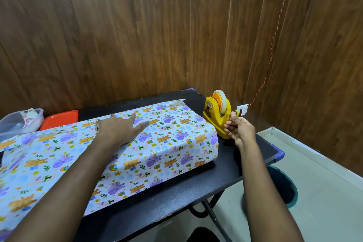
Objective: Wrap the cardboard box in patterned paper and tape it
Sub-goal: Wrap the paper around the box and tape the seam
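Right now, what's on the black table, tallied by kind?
Box covered in animal-patterned wrapping paper: 1
Yellow plastic tape dispenser: 1
Flat orange plastic tray: 1
Clear plastic container: 1
Total: 4

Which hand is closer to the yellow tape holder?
Right. The right hand touches the yellow tape holder, pinching tape at its cutter. The left hand presses flat on the wrapped box, farther left.

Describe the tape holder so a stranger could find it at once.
Start at the black table and go to its far right corner, past the wrapped box. There stands the tape holder, pinched at its front by the right hand: the only bright yellow thing, carrying a pale tape roll.
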A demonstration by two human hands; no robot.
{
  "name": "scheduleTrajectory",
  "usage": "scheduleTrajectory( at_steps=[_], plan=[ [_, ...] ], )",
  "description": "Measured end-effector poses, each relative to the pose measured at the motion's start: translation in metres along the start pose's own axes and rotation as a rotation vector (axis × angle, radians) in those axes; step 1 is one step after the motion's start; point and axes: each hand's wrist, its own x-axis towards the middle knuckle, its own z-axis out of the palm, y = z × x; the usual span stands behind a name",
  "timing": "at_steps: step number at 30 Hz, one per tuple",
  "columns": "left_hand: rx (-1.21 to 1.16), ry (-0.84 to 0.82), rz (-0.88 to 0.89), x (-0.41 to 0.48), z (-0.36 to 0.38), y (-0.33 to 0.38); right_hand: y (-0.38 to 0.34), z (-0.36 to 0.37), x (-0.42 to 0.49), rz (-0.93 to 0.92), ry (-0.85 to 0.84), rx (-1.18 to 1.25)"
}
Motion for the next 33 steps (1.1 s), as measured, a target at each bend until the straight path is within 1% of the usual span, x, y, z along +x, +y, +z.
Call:
scheduleTrajectory(
  at_steps=[4, 8, 13, 15, 20, 26, 30, 33],
  plan=[
    [-0.007, 0.009, 0.002, 0.001, 0.001, 0.0, 0.004, -0.001, -0.001, -0.005, -0.022, 0.113],
    [0.0, 0.009, -0.001, 0.001, 0.0, 0.0, 0.003, 0.001, -0.002, 0.027, -0.02, 0.159],
    [0.003, 0.032, 0.008, 0.002, 0.002, -0.001, -0.007, 0.01, -0.004, 0.022, 0.069, 0.05],
    [0.009, 0.038, 0.016, 0.002, 0.002, -0.002, -0.011, 0.012, -0.004, 0.074, 0.075, 0.056],
    [0.02, 0.05, 0.025, 0.003, 0.003, -0.003, -0.022, 0.01, 0.001, 0.271, 0.041, 0.149],
    [0.025, 0.057, 0.023, 0.001, 0.002, -0.001, -0.016, 0.012, -0.003, 0.299, 0.033, 0.242],
    [0.023, 0.072, 0.032, 0.004, 0.005, -0.003, -0.012, 0.011, -0.01, 0.248, 0.057, 0.176],
    [0.033, 0.091, 0.045, 0.004, 0.006, -0.005, -0.021, 0.014, -0.006, 0.311, 0.101, 0.257]
  ],
)
